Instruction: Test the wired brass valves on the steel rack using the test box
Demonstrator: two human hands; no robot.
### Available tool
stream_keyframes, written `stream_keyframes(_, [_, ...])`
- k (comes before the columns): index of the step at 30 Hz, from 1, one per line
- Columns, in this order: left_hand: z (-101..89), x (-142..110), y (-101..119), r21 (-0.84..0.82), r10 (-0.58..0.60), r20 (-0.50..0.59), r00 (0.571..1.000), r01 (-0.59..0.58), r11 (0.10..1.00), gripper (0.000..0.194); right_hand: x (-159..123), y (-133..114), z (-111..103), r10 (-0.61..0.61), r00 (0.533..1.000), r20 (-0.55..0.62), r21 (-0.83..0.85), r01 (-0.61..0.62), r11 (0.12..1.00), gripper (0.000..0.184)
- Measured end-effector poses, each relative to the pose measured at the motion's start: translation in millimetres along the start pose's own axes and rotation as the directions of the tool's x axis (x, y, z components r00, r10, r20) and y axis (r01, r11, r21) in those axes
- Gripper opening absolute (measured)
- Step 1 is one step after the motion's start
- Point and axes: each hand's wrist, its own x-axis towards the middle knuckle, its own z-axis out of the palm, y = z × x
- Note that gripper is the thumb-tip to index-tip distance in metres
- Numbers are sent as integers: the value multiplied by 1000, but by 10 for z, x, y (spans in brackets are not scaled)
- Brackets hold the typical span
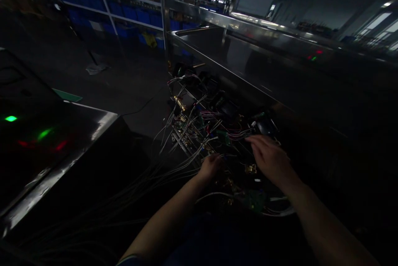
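In the dim head view, my left hand (212,166) is over the front of a crowded lower shelf. Its fingers are curled among thin white wires (186,160); what they grip, if anything, is hidden. My right hand (270,159) reaches in from the right with its fingers stretched out, fingertips beside a bundle of wires (238,135). A green circuit board (223,136) lies between the hands, behind them. Close below the right hand sits a small brass-coloured part (250,169). Nearer my body there is another green circuit board (255,200) with wires.
Several dark boxy units (228,106) line the shelf's back. Above them extends a metal upper shelf (217,52) with a raised rail. A metal-edged surface (102,123) with green and red lights is at left. Racks with blue bins (124,10) stand beyond.
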Motion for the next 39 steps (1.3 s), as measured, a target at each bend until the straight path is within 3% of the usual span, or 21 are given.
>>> stream_keyframes(5, [159,287,156,-352,-37,-39,999,20,936,19,285,40,377,52,977,205,-76,-37,996,38])
stream_keyframes(10, [177,107,324,-546,77,4,997,-62,835,30,214,-3,319,69,979,191,-55,-60,997,38])
stream_keyframes(16, [353,-41,663,-392,217,-20,976,-207,896,42,155,-95,171,112,992,51,-193,-100,976,53])
stream_keyframes(20, [482,-22,805,-281,275,2,961,-264,923,41,117,-74,120,168,985,-31,-275,-170,946,49])
stream_keyframes(26, [609,3,812,-156,284,-47,958,-287,945,42,-5,3,103,245,967,-70,-285,-255,924,38])
stream_keyframes(31, [662,1,807,-81,346,-103,933,-354,932,41,-52,37,123,289,953,-86,-197,-301,933,44])
stream_keyframes(39, [629,26,862,-79,349,-80,934,-355,932,40,2,23,148,340,938,-74,-179,-348,920,42])
